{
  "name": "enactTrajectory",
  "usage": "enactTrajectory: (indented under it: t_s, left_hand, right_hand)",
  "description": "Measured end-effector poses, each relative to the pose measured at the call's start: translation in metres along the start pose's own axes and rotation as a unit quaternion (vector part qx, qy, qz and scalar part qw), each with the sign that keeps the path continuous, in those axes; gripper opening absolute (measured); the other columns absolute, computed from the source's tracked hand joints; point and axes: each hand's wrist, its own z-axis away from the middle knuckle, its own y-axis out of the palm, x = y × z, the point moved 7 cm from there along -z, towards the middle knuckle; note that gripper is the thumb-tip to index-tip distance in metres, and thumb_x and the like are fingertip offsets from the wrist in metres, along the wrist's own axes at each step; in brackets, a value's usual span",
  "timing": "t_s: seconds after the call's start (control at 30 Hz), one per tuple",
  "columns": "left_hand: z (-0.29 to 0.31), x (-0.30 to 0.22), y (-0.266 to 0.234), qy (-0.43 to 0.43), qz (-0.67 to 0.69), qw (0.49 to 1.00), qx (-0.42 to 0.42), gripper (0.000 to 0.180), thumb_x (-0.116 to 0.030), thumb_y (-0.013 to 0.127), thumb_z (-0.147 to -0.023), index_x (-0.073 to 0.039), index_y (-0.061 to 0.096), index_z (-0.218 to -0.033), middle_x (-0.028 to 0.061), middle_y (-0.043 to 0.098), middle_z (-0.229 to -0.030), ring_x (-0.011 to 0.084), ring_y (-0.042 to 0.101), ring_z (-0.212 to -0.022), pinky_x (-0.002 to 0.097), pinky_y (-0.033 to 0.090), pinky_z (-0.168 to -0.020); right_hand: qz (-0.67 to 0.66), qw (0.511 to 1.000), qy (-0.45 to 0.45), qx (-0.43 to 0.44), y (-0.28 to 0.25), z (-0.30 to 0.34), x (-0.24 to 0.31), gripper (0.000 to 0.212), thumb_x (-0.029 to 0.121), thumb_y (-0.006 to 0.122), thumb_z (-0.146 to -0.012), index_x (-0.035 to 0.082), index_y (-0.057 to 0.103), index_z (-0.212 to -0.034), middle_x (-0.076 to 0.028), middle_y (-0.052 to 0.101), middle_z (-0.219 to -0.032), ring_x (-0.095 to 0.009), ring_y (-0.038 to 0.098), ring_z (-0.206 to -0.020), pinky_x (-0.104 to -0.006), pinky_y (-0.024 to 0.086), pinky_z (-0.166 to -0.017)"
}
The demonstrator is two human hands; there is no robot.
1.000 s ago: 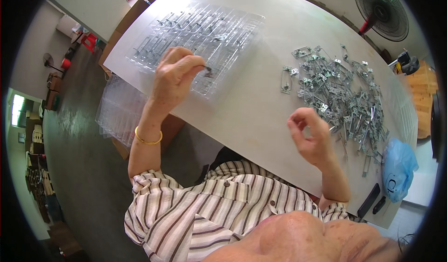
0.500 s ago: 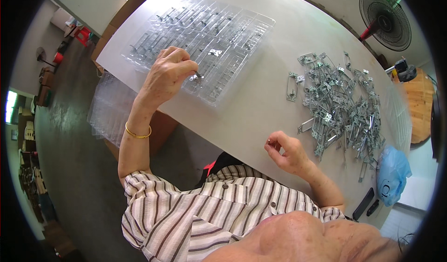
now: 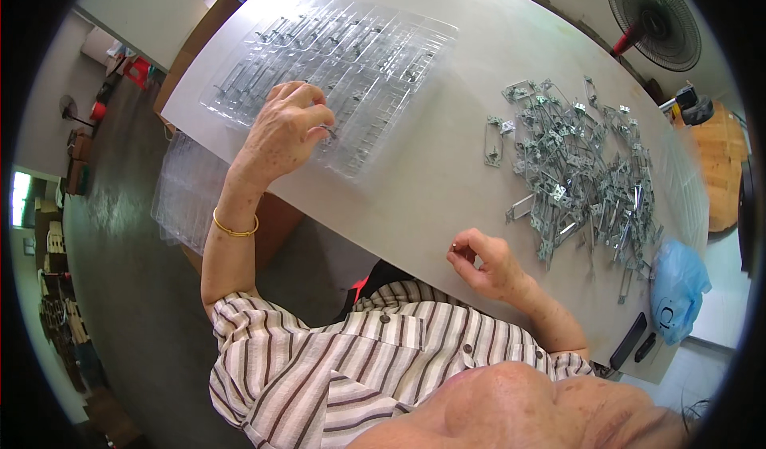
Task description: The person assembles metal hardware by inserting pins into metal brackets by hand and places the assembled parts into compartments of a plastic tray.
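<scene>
My left hand (image 3: 287, 134) is over the near edge of a clear plastic tray (image 3: 383, 142). Its thumb and forefinger close around the end of a small metal bracket (image 3: 331, 134), mostly hidden by the fingers and the tray's glare. Rows of thin metal brackets (image 3: 343, 34) lie in the tray's slots. My right hand (image 3: 488, 264) is by the table's front edge, fingers curled and the thumb meeting the forefinger. A tiny pale spot shows at those fingertips, too small to name.
A heap of metal brackets (image 3: 578, 170) covers the right of the white table (image 3: 431, 185). Beside it lie a blue plastic bag (image 3: 677, 293) and a dark phone-like slab (image 3: 629, 341). Clear trays (image 3: 191, 189) are stacked below the table's left edge. A fan (image 3: 654, 22) stands behind.
The bracket in my left hand has dropped lower against the tray and shows less. A bright glint in the tray is gone. My right hand keeps its pinch; the view has shifted slightly.
</scene>
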Motion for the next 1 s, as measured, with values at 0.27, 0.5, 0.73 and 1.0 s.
enactTrajectory:
  t_s: [0.27, 0.5, 0.73, 1.0]
  left_hand:
    - [-0.009, -0.034, -0.017, -0.01, -0.101, 0.994, -0.041, 0.021, 0.001, 0.075, -0.077, -0.004, 0.071, -0.097, 0.0114, 0.065, -0.118, 0.0333, 0.058, -0.117, 0.0453, 0.043, -0.102]
    - [-0.023, -0.125, -0.007, 0.104, -0.046, 0.981, -0.16, 0.017, 0.0, 0.076, -0.079, -0.004, 0.071, -0.096, 0.0115, 0.067, -0.111, 0.0332, 0.063, -0.11, 0.0431, 0.047, -0.098]
    - [-0.057, -0.192, 0.077, 0.14, 0.14, 0.972, -0.13, 0.018, -0.002, 0.075, -0.079, -0.004, 0.067, -0.094, 0.0097, 0.064, -0.101, 0.0307, 0.062, -0.099, 0.042, 0.047, -0.089]
    - [-0.113, -0.181, 0.151, 0.119, 0.095, 0.987, -0.056, 0.027, -0.004, 0.073, -0.082, -0.004, 0.067, -0.108, 0.0135, 0.065, -0.113, 0.0334, 0.061, -0.106, 0.0434, 0.048, -0.094]
  right_hand:
    - [-0.001, 1.0, -0.017, -0.007, -0.013, 0.004, 0.006, 0.014, 0.003, 0.069, -0.088, 0.003, 0.058, -0.098, -0.012, 0.063, -0.079, -0.027, 0.066, -0.066, -0.036, 0.052, -0.058]
    - [0.057, 0.997, -0.05, -0.027, -0.021, 0.023, -0.008, 0.014, 0.006, 0.067, -0.089, 0.004, 0.056, -0.097, -0.013, 0.062, -0.081, -0.032, 0.064, -0.069, -0.04, 0.051, -0.061]
    - [0.086, 0.989, -0.102, -0.068, -0.029, 0.052, -0.025, 0.015, 0.006, 0.068, -0.088, 0.004, 0.057, -0.099, -0.012, 0.063, -0.084, -0.03, 0.064, -0.067, -0.0393, 0.051, -0.06]
    - [0.039, 0.997, -0.021, -0.061, -0.04, 0.07, -0.043, 0.014, 0.009, 0.067, -0.09, 0.003, 0.058, -0.099, -0.013, 0.064, -0.083, -0.031, 0.065, -0.068, -0.0409, 0.052, -0.061]
